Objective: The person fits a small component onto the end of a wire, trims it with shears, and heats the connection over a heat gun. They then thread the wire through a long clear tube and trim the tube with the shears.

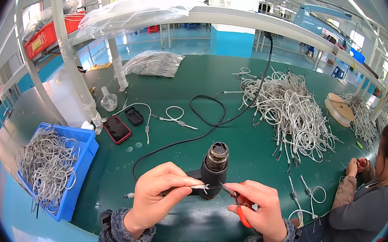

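Hands, two, bare, over the near edge of the green counter [183,91]. Left hand [160,195]: closed, thumb and fingers pinching a cable end [199,187], its bared wires pointing right, held in the air before the heat gun. Right hand [262,211]: closed around orange-handled pliers [243,216], their tips near the wires but apart from them. Heat gun [214,170], black, metal nozzle upward, inward of the counter's near edge at its middle. Cord [177,143], black, looping across the counter's middle. Blue bin [79,175], at the counter's left edge, filled with grey cables. Phone [117,129], red-edged, toward the left edge; black case [134,116] just beside it; clear bottle [108,100] beyond. Plastic bag [155,63] of cables, by the far left corner. Cable heap [289,112], large, toward the far right corner; reel [339,109], pale, at its right. Co-worker [359,209], one, seated at the counter's right edge, head turned toward their own raised hands.
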### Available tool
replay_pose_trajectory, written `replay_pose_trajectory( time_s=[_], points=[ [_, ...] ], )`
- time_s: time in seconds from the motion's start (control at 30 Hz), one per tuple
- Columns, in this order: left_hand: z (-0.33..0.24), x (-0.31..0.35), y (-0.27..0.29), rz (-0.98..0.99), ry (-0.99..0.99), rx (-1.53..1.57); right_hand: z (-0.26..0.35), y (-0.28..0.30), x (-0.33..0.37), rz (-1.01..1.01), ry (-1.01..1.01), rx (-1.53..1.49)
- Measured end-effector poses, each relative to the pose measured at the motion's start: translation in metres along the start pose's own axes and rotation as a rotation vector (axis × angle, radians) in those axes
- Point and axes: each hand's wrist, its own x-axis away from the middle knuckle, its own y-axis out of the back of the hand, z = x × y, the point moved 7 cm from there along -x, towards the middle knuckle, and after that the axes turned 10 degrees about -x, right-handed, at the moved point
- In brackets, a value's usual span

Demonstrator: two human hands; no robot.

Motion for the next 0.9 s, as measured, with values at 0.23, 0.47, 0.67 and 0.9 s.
replay_pose_trajectory(
  time_s=[0.23,0.47,0.67,0.9],
  points=[
    [-0.001,0.001,-0.003,0.011,-0.036,0.062,0.003,-0.008,0.003,0.039,-0.030,-0.006],
    [-0.005,0.002,-0.002,0.015,-0.052,0.071,0.009,-0.015,0.003,0.103,0.047,0.005],
    [-0.007,0.003,-0.002,0.016,-0.071,0.064,0.013,-0.015,0.004,0.108,0.048,0.007],
    [-0.006,0.003,-0.002,0.006,-0.074,0.078,0.013,-0.017,0.004,0.126,0.053,0.012]
  ],
)
